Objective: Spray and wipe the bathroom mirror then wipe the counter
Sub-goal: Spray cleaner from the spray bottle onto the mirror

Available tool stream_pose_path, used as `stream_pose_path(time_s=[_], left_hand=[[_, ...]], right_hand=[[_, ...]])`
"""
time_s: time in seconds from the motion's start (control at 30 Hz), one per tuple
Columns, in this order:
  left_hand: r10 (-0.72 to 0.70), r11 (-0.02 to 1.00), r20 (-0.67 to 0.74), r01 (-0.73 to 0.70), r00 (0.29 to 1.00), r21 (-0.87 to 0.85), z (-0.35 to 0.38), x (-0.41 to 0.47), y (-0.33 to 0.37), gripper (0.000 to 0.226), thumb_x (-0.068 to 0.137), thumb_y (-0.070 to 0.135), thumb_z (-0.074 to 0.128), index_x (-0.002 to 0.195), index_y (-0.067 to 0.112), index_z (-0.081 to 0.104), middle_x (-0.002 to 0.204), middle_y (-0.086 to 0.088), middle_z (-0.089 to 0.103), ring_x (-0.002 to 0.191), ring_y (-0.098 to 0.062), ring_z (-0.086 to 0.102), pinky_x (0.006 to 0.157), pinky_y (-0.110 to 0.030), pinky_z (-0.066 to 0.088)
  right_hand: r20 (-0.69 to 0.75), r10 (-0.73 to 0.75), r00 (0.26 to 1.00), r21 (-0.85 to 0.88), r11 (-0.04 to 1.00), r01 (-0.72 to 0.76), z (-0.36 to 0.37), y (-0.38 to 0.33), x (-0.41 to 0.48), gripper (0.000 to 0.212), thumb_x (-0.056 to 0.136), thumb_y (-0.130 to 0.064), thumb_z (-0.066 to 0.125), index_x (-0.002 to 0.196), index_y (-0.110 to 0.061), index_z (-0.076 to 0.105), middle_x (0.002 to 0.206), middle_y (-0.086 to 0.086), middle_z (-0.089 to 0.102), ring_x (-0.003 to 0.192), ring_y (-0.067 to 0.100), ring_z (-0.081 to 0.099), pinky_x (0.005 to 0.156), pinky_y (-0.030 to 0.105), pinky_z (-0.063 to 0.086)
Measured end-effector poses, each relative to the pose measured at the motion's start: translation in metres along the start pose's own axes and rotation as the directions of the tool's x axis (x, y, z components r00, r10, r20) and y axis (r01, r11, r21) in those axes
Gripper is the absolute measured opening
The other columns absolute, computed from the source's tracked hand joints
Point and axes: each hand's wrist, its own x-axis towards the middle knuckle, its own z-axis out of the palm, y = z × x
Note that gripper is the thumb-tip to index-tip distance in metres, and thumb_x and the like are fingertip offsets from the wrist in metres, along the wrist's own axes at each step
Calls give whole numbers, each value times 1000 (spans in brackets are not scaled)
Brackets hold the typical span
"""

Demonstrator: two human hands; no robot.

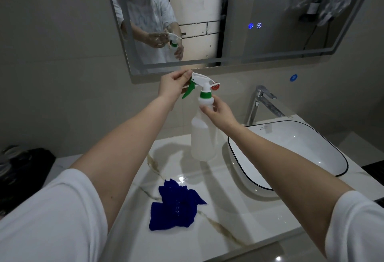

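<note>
A white spray bottle [202,135] with a green collar and green trigger stands upright on the marble counter [226,216], left of the basin. My right hand [218,112] grips the bottle's neck just below the collar. My left hand [173,86] pinches the nozzle tip of the white spray head. A crumpled blue cloth [176,205] lies on the counter in front of the bottle, untouched. The wall mirror [239,18] hangs above, showing smears and streaks and my reflection.
A white vessel basin [295,147] with a dark rim sits on the counter's right side, a chrome tap [264,101] behind it. A dark object [22,170] lies at the far left. Two blue lit touch buttons [255,25] glow on the mirror.
</note>
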Motion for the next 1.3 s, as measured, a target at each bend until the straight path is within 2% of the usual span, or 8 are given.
stream_pose_path(time_s=[0.27, 0.37, 0.43, 0.6, 0.87, 1.03, 1.2, 1.3], left_hand=[[-79, 986, -164, 101, 983, 131, 3, 5, -4, 40, 79, 56, 64, 71, 17, 65, 78, -3, 71, 79, -19, 67, 79, -30, 56], [-147, 989, -64, 146, 987, -18, 2, 3, -2, 45, 86, 59, 51, 90, 17, 66, 92, -3, 71, 86, -16, 67, 84, -29, 53], [-135, 983, 27, 137, 990, -125, 0, 1, -2, 34, 92, 44, 52, 111, 18, 63, 106, -4, 69, 97, -17, 66, 90, -30, 51], [-51, 992, 100, 62, 994, -110, 1, -4, 2, 24, 90, 7, 58, 114, 7, 64, 103, -6, 68, 94, -18, 66, 91, -31, 53], [-102, 989, 49, 107, 994, -104, 2, -3, 0, 31, 87, 16, 65, 115, 2, 62, 100, -8, 69, 88, -17, 68, 81, -25, 56], [-111, 990, 27, 113, 993, -89, 2, -3, 1, 28, 85, 20, 66, 108, 4, 64, 94, -5, 70, 86, -18, 69, 78, -25, 56], [-133, 991, 97, 131, 986, 26, 1, -2, -3, 52, 84, 38, 65, 128, 11, 54, 121, -8, 63, 108, -21, 62, 94, -34, 49], [-100, 987, 149, 79, 984, 140, 0, -6, -12, 40, 90, 20, 61, 129, 16, 54, 126, -2, 59, 117, -18, 55, 95, -30, 44]], right_hand=[[15, -10, 1000, 7, 1000, 10, 2, -2, -4, 34, 90, -28, 64, 122, -19, 55, 106, -7, 62, 89, 1, 57, 71, 14, 42], [24, -1, 1000, -7, 1000, 2, -1, 0, -6, 37, 90, -29, 63, 125, -18, 53, 107, -7, 61, 89, 0, 56, 71, 13, 42], [21, -1, 1000, -18, 1000, 2, -2, 1, -6, 39, 90, -31, 63, 126, -18, 53, 109, -6, 62, 91, 3, 57, 72, 15, 42], [2, 0, 1000, -11, 1000, 0, -5, -1, -9, 37, 90, -29, 63, 125, -18, 53, 108, -7, 61, 89, -2, 56, 70, 12, 41], [1, 1, 1000, -8, 1000, -1, -4, 0, -13, 34, 90, -27, 64, 122, -18, 54, 106, -6, 62, 91, 7, 59, 76, 20, 44], [1, 0, 1000, 0, 1000, 0, -3, -2, -14, 35, 90, -26, 64, 123, -18, 54, 106, -7, 62, 87, 0, 58, 71, 12, 43], [-43, 11, 999, 29, 1000, -10, -5, -4, -10, 35, 88, -27, 66, 121, -17, 56, 107, -5, 63, 88, 4, 58, 71, 14, 43], [-81, 43, 996, 100, 994, -35, -7, -11, -6, 33, 85, -26, 69, 115, -19, 56, 96, -8, 62, 86, 6, 58, 73, 19, 46]])
